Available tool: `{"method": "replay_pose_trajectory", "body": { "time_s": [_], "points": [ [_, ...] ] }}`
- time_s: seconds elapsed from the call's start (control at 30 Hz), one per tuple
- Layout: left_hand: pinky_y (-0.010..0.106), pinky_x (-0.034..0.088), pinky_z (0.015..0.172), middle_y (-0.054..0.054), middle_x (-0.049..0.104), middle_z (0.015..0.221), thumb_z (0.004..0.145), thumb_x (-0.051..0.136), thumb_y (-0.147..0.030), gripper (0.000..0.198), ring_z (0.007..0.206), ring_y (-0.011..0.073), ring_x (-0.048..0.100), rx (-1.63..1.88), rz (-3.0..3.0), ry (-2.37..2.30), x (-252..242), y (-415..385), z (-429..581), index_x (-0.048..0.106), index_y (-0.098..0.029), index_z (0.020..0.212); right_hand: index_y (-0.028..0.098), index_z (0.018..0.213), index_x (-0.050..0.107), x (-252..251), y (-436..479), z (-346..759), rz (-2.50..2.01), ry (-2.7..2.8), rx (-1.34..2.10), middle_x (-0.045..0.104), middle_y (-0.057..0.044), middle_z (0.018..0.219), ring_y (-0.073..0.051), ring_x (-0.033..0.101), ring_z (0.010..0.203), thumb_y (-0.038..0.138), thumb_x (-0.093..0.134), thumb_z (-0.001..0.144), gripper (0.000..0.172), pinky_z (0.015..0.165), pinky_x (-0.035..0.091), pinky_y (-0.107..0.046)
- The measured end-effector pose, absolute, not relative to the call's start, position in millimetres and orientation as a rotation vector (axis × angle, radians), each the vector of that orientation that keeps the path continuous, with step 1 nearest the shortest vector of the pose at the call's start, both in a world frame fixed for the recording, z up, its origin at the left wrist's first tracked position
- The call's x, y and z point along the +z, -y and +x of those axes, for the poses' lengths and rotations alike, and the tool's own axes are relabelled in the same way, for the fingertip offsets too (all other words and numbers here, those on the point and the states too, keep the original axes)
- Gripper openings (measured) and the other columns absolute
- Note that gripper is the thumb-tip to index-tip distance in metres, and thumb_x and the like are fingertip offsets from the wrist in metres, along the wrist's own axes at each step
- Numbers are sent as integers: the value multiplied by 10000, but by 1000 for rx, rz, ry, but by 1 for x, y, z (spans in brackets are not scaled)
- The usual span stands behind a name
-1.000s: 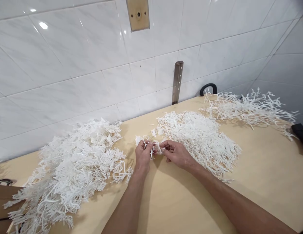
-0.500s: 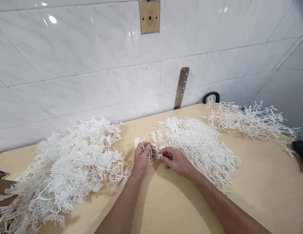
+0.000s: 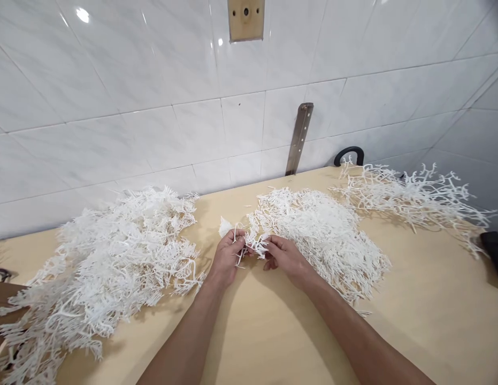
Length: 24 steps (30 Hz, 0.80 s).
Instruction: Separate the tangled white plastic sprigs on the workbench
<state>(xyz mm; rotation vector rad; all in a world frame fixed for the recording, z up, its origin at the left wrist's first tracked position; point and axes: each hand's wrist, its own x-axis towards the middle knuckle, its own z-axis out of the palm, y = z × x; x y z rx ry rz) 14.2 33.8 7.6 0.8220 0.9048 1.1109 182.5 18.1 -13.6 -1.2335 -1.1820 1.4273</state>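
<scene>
Just above the table, my left hand is closed on a white branching plastic sprig, pinching its thin stem between thumb and fingers. At the sprig's right end, my right hand has its thumb and fingertips closed on the fringed, feathery tip. Part of the sprig is hidden behind my fingers. A big loose heap of similar white sprigs lies to the left of my left hand. Close to my right hand spreads a flatter pile of small white pieces. A white tuft shows just behind my left fingers.
Bare white branching stems are piled at the far right of the wooden table. A metal strip leans on the tiled wall. A black curved handle stands behind the table edge; a black object sits at right.
The view has tilted down slightly. My hands have shifted a little left with the sprig, and more of its fringed end shows between my fingers.
</scene>
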Motion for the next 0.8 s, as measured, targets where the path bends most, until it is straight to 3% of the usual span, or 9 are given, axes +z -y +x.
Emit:
{"method": "replay_pose_trajectory", "body": {
  "time_s": [0.27, 0.53, 0.67, 0.8],
  "points": [
    [202, 399, 519, -19, 609, 670, 642, 752, -270, 283, 560, 100, 560, 1061, 916, -928, 6, -32, 14, 625, -190, 882, 171, 781, 628, -2, -17, 185, -1303, 1045, 1401, 476, 21, 560, -93, 424, 453, 690, 504, 848, 538, 358, 321, -195],
    [205, 421, 529, -22, 606, 648, 641, 780, -280, 278, 560, 99, 548, 1052, 928, -926, 7, -31, 14, 611, -171, 833, 182, 819, 626, 7, -14, 190, -1267, 1228, 1426, 572, -16, 632, -142, 556, 508, 735, 507, 820, 566, 417, 434, -235],
    [204, 424, 514, -18, 613, 626, 650, 815, -351, 343, 549, 106, 568, 1074, 916, -958, 8, -31, 16, 594, -166, 836, 187, 786, 608, 12, -13, 191, -1228, 1235, 1473, 602, -42, 718, -181, 622, 648, 734, 542, 801, 551, 444, 472, -237],
    [205, 431, 472, -23, 609, 639, 669, 815, -417, 373, 524, 113, 599, 1108, 912, -994, 9, -31, 18, 587, -160, 814, 169, 783, 623, 0, -16, 197, -1255, 1201, 1530, 643, -56, 709, -147, 603, 547, 736, 466, 848, 591, 444, 442, -235]
  ]
}}
